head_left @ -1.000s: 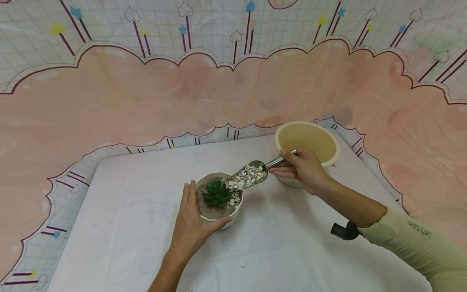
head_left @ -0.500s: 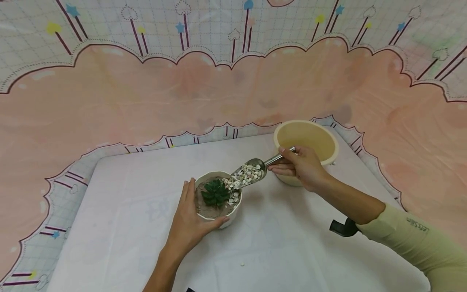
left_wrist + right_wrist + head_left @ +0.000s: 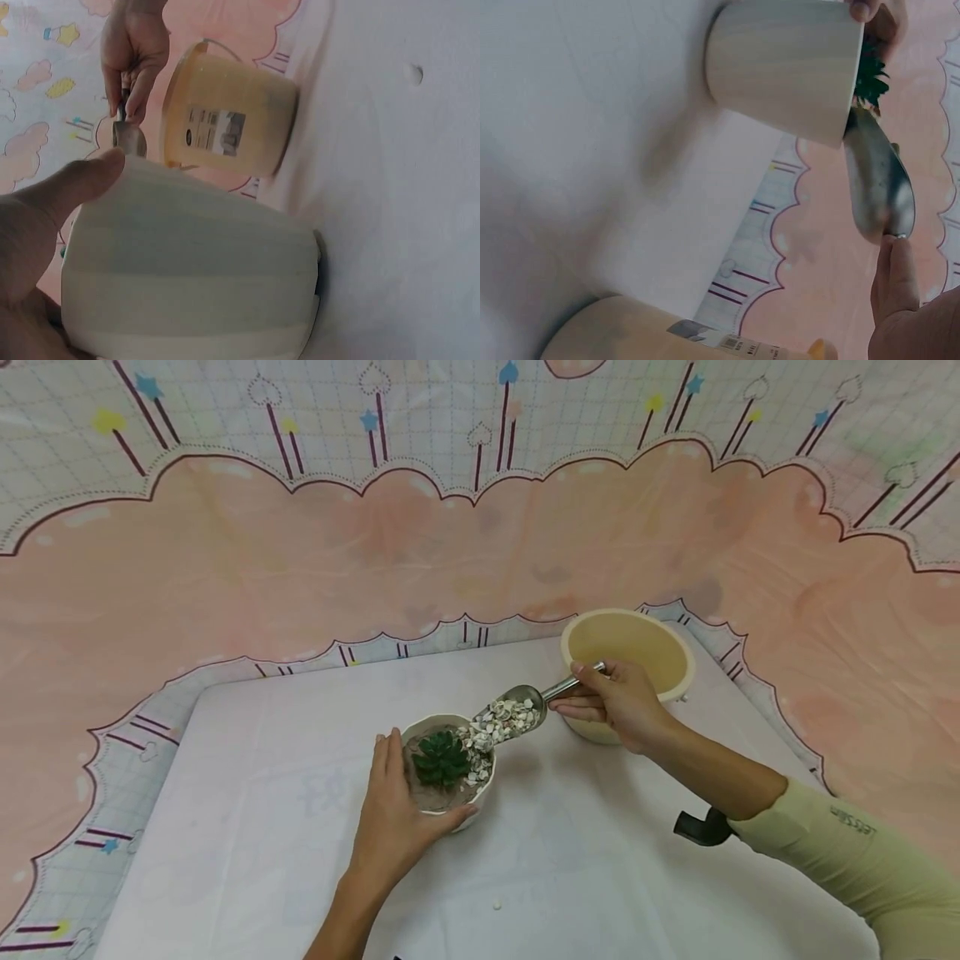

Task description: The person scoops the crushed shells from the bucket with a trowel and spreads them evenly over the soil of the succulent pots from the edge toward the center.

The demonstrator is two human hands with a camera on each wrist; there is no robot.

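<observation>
A white flower pot (image 3: 195, 255) stands on the table, holding grey-brown soil (image 3: 429, 798) and a dark green succulent (image 3: 441, 758). My left hand (image 3: 396, 814) grips the pot from the left, thumb at the front rim and fingers along the far left side. With my right hand (image 3: 626, 706) I hold a metal scoop (image 3: 877, 176) by its handle, tilted down to the left. White pebbles (image 3: 506, 720) fill much of the scoop, whose tip overlaps the pot's right rim. More pebbles (image 3: 478, 768) lie on the soil right of the succulent.
A cream-yellow bucket (image 3: 247, 112) with a label and a wire handle stands behind my right hand. One stray pebble (image 3: 497, 906) lies on the white-covered table (image 3: 262, 827) near the front. A printed pink cloth (image 3: 337, 560) hangs behind.
A few more pebbles lie on the soil at the right of the succulent. Both hands, the pot and the scoop keep nearly the same places.
</observation>
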